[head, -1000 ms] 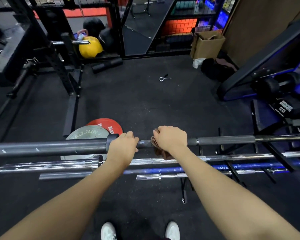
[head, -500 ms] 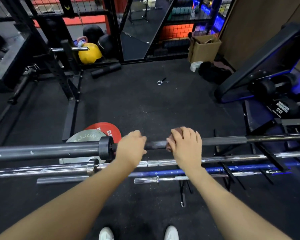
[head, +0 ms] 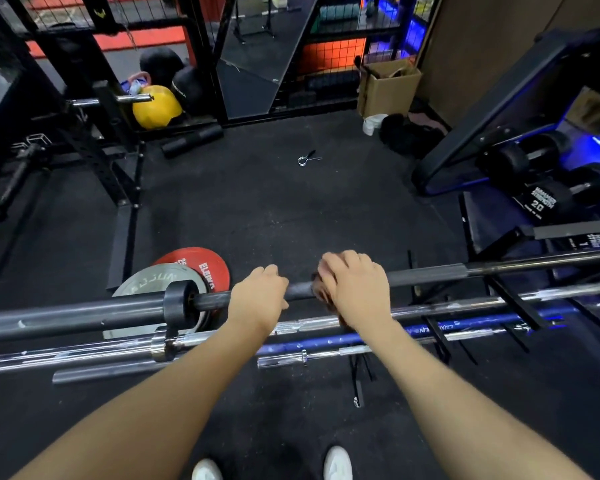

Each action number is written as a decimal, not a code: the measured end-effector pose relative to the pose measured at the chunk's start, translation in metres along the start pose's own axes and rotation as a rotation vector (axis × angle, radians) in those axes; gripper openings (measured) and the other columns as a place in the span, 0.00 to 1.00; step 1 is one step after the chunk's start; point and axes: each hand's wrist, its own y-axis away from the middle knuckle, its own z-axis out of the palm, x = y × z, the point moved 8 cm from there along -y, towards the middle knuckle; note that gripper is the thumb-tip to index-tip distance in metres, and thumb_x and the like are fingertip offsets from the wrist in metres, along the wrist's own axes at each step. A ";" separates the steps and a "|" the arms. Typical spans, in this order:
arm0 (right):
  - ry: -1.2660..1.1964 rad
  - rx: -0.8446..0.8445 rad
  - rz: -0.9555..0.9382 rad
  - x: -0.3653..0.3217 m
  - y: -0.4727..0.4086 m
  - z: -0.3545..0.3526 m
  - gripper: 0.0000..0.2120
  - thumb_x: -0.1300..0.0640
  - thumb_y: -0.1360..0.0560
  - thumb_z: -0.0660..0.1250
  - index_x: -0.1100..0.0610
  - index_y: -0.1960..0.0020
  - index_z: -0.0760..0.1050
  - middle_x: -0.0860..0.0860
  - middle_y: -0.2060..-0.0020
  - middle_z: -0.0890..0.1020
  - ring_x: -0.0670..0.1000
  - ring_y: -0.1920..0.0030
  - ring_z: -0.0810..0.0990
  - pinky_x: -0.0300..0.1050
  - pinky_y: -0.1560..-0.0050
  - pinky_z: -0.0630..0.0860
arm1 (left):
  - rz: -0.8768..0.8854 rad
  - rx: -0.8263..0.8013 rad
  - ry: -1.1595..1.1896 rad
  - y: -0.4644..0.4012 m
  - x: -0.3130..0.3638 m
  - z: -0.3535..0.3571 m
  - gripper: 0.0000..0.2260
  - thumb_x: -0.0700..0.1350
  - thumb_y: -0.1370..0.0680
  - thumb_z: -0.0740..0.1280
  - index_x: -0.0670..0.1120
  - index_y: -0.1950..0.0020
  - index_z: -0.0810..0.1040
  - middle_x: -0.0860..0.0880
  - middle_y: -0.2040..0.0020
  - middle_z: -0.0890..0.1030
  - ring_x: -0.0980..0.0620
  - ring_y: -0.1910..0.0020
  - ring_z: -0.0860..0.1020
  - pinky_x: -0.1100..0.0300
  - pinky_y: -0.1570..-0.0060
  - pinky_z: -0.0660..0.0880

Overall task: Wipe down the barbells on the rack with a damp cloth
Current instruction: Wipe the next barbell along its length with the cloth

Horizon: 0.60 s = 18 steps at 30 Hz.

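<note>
Left hand (head: 261, 295) grips the top bar (head: 426, 274); right hand (head: 355, 283) presses cloth (head: 321, 289) around it. Advised: steady bar, wipe rightward with full wrap.

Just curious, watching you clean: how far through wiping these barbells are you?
Nothing here proves any bar finished. In hand: the right hand presses the cloth on the top black barbell while the left hand grips it. The chrome barbell and blue barbell below look untouched.
</note>
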 end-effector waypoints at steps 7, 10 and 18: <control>0.049 0.126 -0.034 0.017 -0.006 -0.006 0.16 0.47 0.23 0.56 0.53 0.55 0.80 0.53 0.63 0.79 0.57 0.62 0.77 0.48 0.63 0.73 | -0.008 0.028 -0.033 0.000 0.003 0.002 0.10 0.48 0.19 0.60 0.45 0.42 0.73 0.47 0.44 0.71 0.48 0.44 0.71 0.57 0.58 0.68; 0.005 -0.029 0.039 0.018 -0.025 0.002 0.18 0.46 0.20 0.55 0.54 0.53 0.80 0.54 0.62 0.80 0.60 0.59 0.79 0.50 0.63 0.72 | -0.005 0.014 -0.042 -0.001 0.002 0.004 0.11 0.49 0.19 0.60 0.46 0.41 0.73 0.48 0.44 0.70 0.48 0.44 0.70 0.56 0.55 0.70; -0.061 0.185 -0.085 0.027 0.021 -0.002 0.16 0.47 0.24 0.58 0.53 0.43 0.77 0.54 0.49 0.79 0.57 0.47 0.77 0.53 0.42 0.73 | -0.005 0.040 -0.055 -0.001 0.003 0.007 0.10 0.48 0.19 0.59 0.45 0.42 0.72 0.48 0.44 0.70 0.49 0.45 0.70 0.56 0.56 0.70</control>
